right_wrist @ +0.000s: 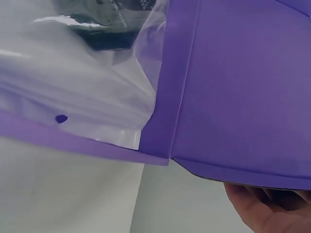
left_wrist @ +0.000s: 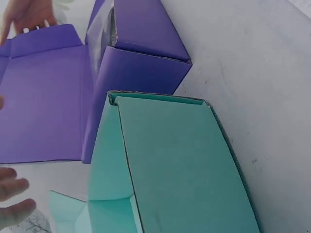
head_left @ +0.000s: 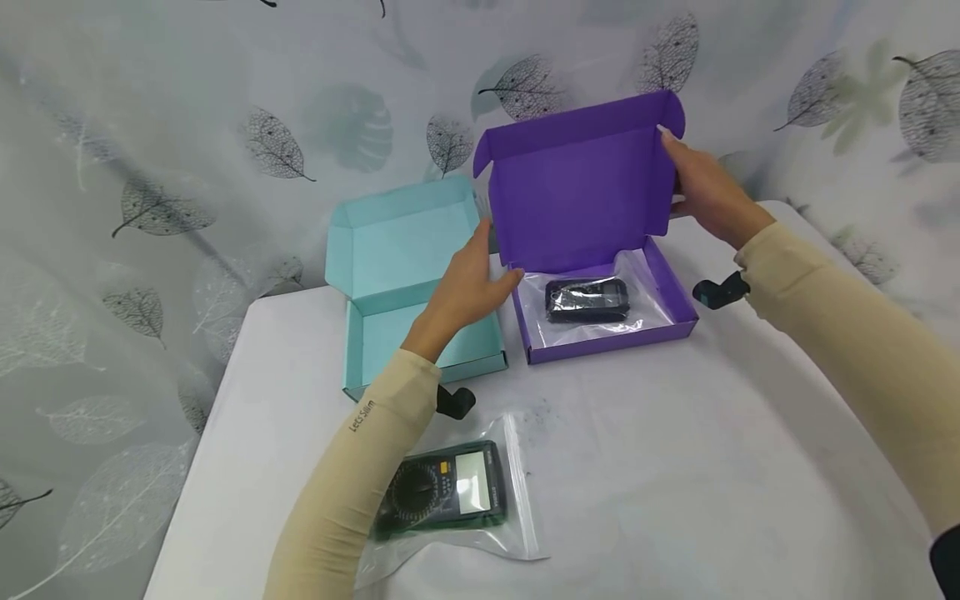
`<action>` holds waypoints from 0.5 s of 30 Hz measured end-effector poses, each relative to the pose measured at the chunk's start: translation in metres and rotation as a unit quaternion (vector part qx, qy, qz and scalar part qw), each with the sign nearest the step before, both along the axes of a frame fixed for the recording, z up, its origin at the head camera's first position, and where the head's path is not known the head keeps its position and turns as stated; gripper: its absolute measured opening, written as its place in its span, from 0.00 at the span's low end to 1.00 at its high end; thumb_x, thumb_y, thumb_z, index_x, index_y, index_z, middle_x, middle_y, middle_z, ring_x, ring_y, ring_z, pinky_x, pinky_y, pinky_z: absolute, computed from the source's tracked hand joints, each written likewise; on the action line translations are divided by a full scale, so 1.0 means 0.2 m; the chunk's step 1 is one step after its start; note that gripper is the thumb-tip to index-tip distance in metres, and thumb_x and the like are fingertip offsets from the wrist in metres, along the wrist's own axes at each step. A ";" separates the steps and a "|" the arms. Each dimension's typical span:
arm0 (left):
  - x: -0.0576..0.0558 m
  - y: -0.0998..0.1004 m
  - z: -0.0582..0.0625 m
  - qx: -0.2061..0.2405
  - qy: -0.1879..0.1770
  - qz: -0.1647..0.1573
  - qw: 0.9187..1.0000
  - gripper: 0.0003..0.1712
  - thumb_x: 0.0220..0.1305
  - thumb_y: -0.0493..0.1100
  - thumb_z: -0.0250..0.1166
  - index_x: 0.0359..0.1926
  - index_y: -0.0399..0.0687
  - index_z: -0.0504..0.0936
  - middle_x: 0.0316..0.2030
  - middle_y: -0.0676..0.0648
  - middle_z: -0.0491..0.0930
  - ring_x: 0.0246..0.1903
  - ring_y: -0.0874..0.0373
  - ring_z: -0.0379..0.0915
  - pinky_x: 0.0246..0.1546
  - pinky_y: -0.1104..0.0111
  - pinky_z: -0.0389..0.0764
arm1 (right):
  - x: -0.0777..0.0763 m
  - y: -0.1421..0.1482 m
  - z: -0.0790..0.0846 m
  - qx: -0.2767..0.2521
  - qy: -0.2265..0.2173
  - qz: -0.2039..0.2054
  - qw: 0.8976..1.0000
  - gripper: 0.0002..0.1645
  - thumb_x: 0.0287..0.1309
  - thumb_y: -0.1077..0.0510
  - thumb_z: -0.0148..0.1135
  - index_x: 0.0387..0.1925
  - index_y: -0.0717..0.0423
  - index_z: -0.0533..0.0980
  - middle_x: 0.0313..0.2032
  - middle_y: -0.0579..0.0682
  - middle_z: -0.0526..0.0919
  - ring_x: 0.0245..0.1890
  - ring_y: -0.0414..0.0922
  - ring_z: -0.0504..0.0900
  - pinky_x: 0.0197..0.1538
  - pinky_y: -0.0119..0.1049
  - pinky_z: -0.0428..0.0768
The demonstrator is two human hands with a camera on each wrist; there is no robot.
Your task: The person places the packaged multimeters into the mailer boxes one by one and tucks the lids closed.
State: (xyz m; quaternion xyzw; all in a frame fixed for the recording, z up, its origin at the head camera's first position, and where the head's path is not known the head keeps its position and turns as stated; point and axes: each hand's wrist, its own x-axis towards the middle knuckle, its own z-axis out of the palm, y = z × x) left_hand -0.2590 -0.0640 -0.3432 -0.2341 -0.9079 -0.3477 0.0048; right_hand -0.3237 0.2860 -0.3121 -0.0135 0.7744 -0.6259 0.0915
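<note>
A purple cardboard box (head_left: pixel 611 348) stands with its lid (head_left: pixel 573 200) raised. In it lies a clear plastic bag (head_left: pixel 647 300) around a dark multimeter-like device (head_left: pixel 587 300). My right hand (head_left: pixel 708 187) grips the lid's right side, thumb on the inner face and fingers behind, as the right wrist view shows its fingers (right_wrist: pixel 248 204) at the lid's edge. Beside the box's left rear corner is my left hand (head_left: pixel 468 279), fingers spread and thumb near the hinge; whether it touches the cardboard I cannot tell. In the left wrist view its fingers (left_wrist: pixel 13 191) look extended.
Left of the purple box stands a teal box (head_left: pixel 472 367), its lid (head_left: pixel 408 242) tilted back against the patterned curtain (head_left: pixel 360 133). Near the front of the white table (head_left: pixel 675 467), a multimeter (head_left: pixel 442 487) lies in a clear zip bag (head_left: pixel 517 500), partly hidden by my left sleeve.
</note>
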 end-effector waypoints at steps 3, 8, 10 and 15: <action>0.00 0.00 -0.01 0.009 -0.007 -0.007 1.000 0.50 0.72 0.46 0.62 0.83 0.40 0.43 0.77 0.41 0.61 0.73 0.48 0.61 0.69 0.58 0.66 | 0.01 -0.01 0.00 0.031 0.010 -0.003 0.999 0.53 0.74 0.24 0.35 0.82 0.56 0.52 0.73 0.63 0.62 0.68 0.58 0.67 0.71 0.63 0.63; 0.01 0.01 -0.02 0.019 0.004 -0.021 1.000 0.49 0.71 0.39 0.59 0.83 0.38 0.41 0.77 0.39 0.60 0.74 0.46 0.61 0.69 0.59 0.66 | 0.04 -0.02 0.02 0.098 0.020 0.004 0.995 0.55 0.73 0.23 0.33 0.83 0.58 0.50 0.75 0.66 0.62 0.69 0.62 0.69 0.63 0.55 0.76; 0.01 0.01 -0.02 0.027 0.013 -0.034 0.999 0.48 0.71 0.36 0.56 0.82 0.37 0.41 0.77 0.38 0.60 0.74 0.48 0.60 0.69 0.62 0.65 | 0.05 -0.01 0.03 0.103 0.020 0.006 0.994 0.57 0.72 0.21 0.30 0.83 0.59 0.48 0.75 0.68 0.61 0.70 0.65 0.68 0.59 0.52 0.80; 0.02 0.02 -0.04 0.043 0.025 -0.054 0.997 0.44 0.71 0.33 0.54 0.82 0.33 0.44 0.76 0.36 0.60 0.73 0.49 0.62 0.70 0.68 0.62 | 0.09 0.00 0.03 0.065 0.021 0.010 0.998 0.61 0.70 0.19 0.22 0.83 0.61 0.43 0.74 0.74 0.59 0.69 0.71 0.67 0.58 0.55 0.80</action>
